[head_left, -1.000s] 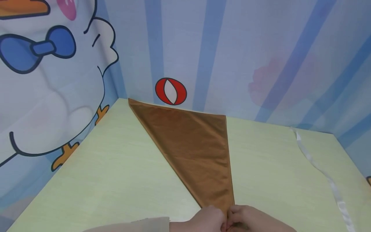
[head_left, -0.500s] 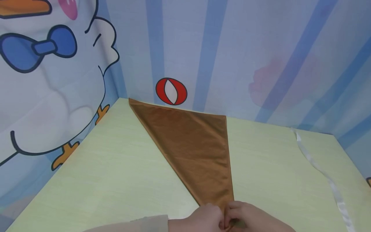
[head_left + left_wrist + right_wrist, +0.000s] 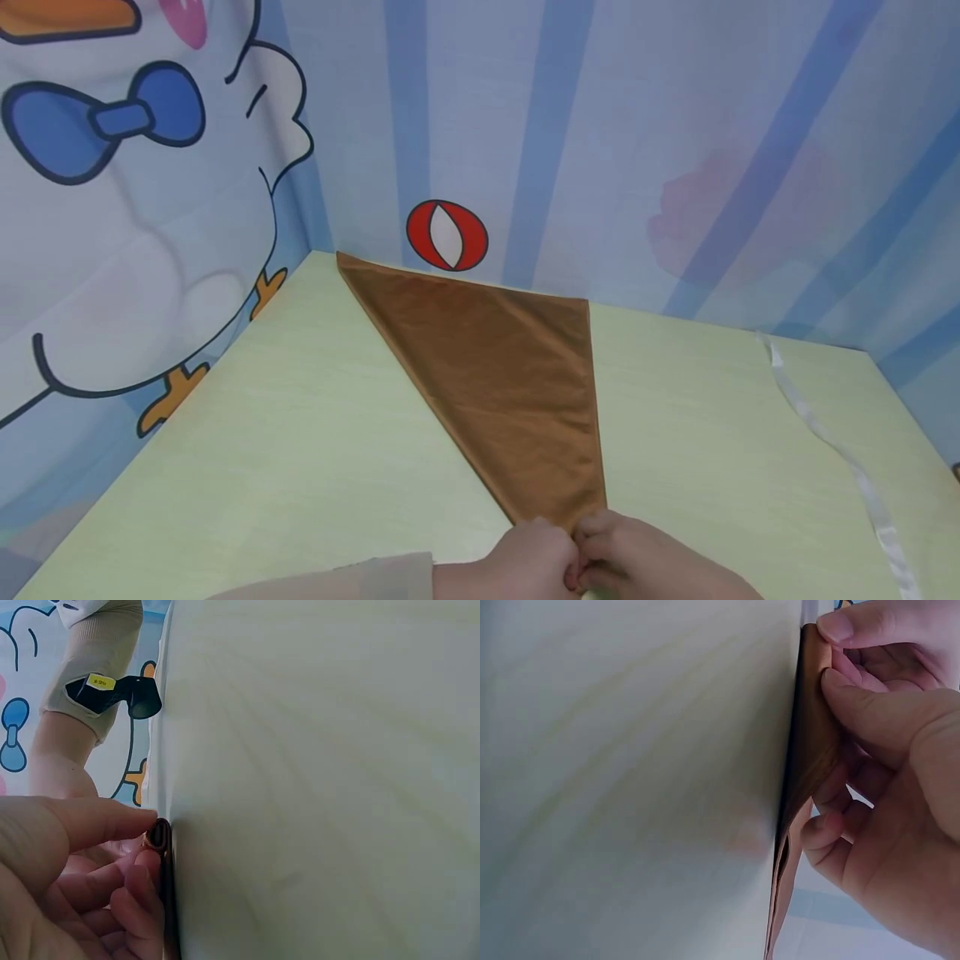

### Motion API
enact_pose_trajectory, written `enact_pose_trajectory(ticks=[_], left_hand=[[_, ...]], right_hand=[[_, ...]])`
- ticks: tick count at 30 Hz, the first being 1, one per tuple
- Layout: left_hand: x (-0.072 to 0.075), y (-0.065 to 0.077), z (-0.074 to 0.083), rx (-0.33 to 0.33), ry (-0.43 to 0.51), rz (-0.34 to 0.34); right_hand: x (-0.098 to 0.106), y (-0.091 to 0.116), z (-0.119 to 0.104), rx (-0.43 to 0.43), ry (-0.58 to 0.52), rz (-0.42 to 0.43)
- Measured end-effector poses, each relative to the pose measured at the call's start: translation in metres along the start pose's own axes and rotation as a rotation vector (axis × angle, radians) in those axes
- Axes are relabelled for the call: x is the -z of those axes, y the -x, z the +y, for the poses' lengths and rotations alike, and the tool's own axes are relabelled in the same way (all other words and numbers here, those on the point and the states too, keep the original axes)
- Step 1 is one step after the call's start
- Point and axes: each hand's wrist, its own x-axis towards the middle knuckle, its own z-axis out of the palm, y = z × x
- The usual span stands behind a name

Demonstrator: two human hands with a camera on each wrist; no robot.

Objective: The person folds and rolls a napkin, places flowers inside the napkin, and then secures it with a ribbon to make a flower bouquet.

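Note:
A brown satiny cloth (image 3: 495, 375) lies on the pale table, long and tapering, its wide end at the back wall and its narrow end under both hands. In the head view the left hand (image 3: 532, 562) and the right hand (image 3: 637, 554) meet at that narrow end. The left hand (image 3: 67, 862) pinches the cloth's end, which shows as a small roll (image 3: 158, 834) in the left wrist view. With thumb and fingers the right hand (image 3: 907, 772) pinches the cloth (image 3: 814, 712) close beside the left fingertips. Part of the narrow end is hidden by the hands.
To the right, a white ribbon-like strip (image 3: 817, 425) runs down the table (image 3: 315, 433). Printed fabric walls (image 3: 480, 108) with a cartoon bird stand at the back and sides. A dark device (image 3: 120, 694) is strapped over a sleeve.
Both hands have moved slightly away from the table's near side, staying together, and slightly more of the narrow end is covered. The head view has shifted a little.

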Motion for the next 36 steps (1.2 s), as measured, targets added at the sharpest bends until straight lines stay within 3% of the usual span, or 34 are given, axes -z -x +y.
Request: enact_pose_trajectory(ticks=[3, 5, 8, 11, 15, 24, 31, 36], left_hand=[[0.0, 0.001, -0.002, 0.002, 0.059, 0.002], [0.001, 0.002, -0.004, 0.015, 0.147, -0.014], [0.002, 0.004, -0.009, 0.021, 0.277, -0.022], [0.003, 0.005, -0.012, 0.015, 0.324, 0.001], [0.005, 0.005, -0.013, 0.017, 0.297, 0.031], [0.007, 0.006, -0.01, -0.004, 0.201, 0.058], [0.008, 0.006, -0.015, 0.029, 0.28, 0.044], [0.008, 0.005, -0.018, 0.053, 0.221, 0.057]], right_hand=[[0.0, -0.001, -0.002, -0.015, -0.029, 0.03], [0.0, -0.002, -0.002, 0.001, -0.037, 0.05], [0.0, -0.002, -0.002, 0.051, -0.041, 0.065], [0.0, -0.004, -0.001, 0.108, -0.035, 0.07], [0.001, -0.007, -0.001, 0.137, 0.017, 0.08], [0.003, -0.012, 0.0, 0.094, 0.083, 0.08], [0.003, -0.012, -0.002, 0.079, 0.114, 0.091], [0.003, -0.014, -0.001, 0.115, 0.113, 0.097]])
